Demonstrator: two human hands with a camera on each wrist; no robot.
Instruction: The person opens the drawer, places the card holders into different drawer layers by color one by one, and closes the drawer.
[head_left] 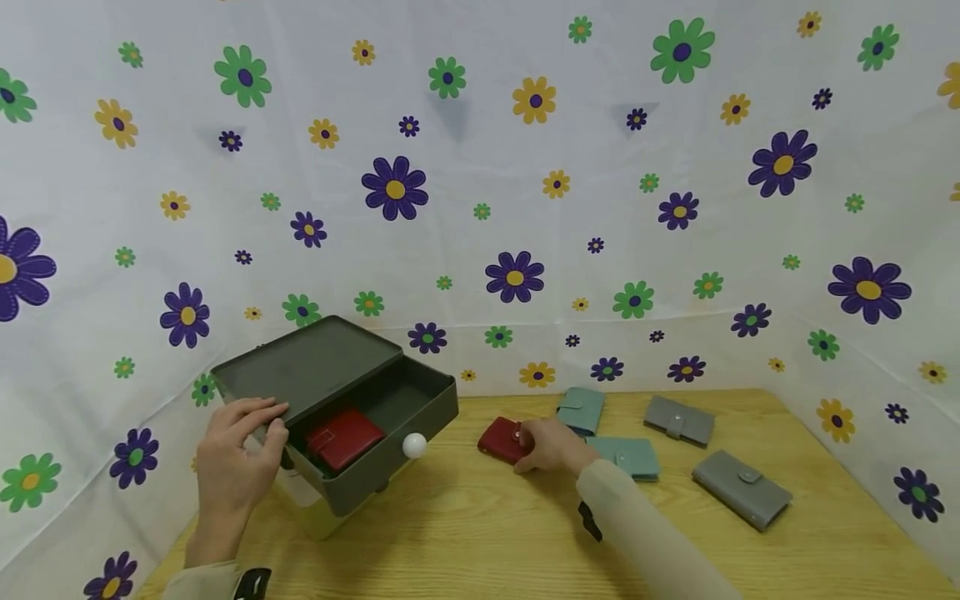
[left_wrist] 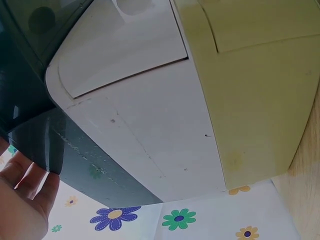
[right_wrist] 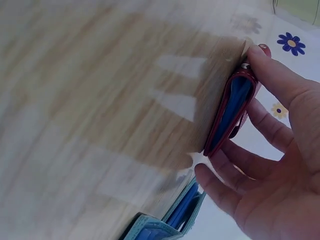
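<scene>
A stacked drawer unit with a dark green top (head_left: 311, 367) stands at the left, its top drawer (head_left: 397, 462) pulled out by a white knob. Inside that drawer lies a red wallet (head_left: 347, 437). The left hand (head_left: 236, 467) rests on the unit's top left edge; in the left wrist view the left fingers (left_wrist: 30, 182) touch the dark green side. Another red wallet (head_left: 501, 440) is at the table's middle, gripped at its right end by the right hand (head_left: 551, 446). The right wrist view has this red wallet (right_wrist: 232, 107) between the right thumb and fingers (right_wrist: 270, 150).
Two teal card wallets (head_left: 583, 410) lie behind and beside the right hand. Farther right are two grey wallets (head_left: 742, 487) on the wooden table (head_left: 465, 533). A white cloth with printed flowers (head_left: 480, 167) hangs around the table's back and sides.
</scene>
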